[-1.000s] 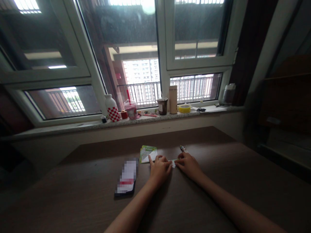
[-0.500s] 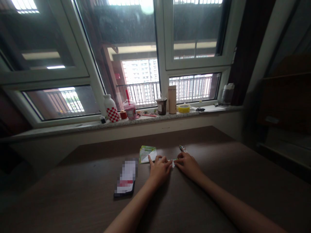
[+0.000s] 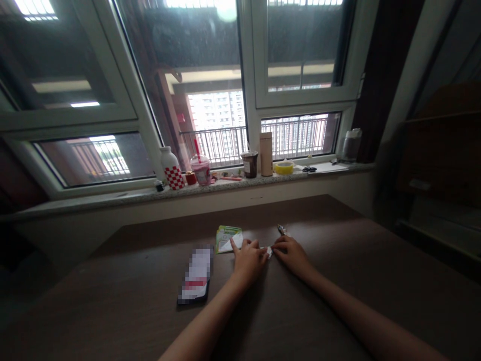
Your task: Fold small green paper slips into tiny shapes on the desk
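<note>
Fingers of left hand (image 3: 250, 259) look pinched on small white paper scrap (image 3: 269, 252), mid dark-brown wooden counter (image 3: 112, 281), probably steadying it. Right hand (image 3: 292, 251) bunched at scrap's right edge, can't tell if gripping. Left outer finger touching flat green-and-white packet (image 3: 227, 234), maybe pinning it lol.

Small piece (image 3: 269, 252): white. Packet (image 3: 227, 239): green, white. Table (image 3: 150, 271): brown. Bottle (image 3: 173, 170): white, red-checked.

No legible lettering or numbers.
</note>
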A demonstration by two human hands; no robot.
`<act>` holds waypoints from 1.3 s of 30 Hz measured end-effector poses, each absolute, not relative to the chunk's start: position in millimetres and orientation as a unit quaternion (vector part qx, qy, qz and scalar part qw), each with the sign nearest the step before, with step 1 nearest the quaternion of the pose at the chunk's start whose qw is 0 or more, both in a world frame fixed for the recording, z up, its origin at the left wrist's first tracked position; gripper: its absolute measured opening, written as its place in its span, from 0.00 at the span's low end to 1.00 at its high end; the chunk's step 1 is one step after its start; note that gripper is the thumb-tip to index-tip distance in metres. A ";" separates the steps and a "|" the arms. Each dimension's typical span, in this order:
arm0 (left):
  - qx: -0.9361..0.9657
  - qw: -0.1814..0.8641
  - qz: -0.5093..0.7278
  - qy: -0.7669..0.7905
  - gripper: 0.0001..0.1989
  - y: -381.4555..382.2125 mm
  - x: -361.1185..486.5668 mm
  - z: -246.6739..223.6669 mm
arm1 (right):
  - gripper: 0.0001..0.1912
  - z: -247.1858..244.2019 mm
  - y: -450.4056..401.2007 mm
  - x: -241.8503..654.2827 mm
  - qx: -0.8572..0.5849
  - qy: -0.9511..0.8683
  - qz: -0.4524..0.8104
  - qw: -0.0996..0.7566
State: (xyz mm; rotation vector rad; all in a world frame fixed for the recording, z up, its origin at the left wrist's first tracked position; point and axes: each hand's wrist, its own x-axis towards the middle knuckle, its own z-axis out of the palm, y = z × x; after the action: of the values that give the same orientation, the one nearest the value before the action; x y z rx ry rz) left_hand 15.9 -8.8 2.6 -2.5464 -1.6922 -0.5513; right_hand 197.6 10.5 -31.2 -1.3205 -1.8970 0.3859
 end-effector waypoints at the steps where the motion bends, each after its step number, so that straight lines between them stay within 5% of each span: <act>1: -0.818 0.015 -0.176 -0.547 0.12 -7.2 16.4 3.5 | 0.11 -31.4 11.1 198.1 -0.516 -0.744 0.159 0.394; 39: -0.799 -0.003 -0.227 -0.557 0.10 -10.3 14.9 -5.9 | 0.09 -31.5 10.1 194.5 -0.539 -0.756 0.112 0.353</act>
State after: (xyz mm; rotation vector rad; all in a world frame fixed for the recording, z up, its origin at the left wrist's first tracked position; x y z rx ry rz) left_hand 14.9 -10.3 -5.9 -2.5148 -1.7532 -0.7151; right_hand 194.5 10.1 -31.5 -1.3954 -1.9565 0.2889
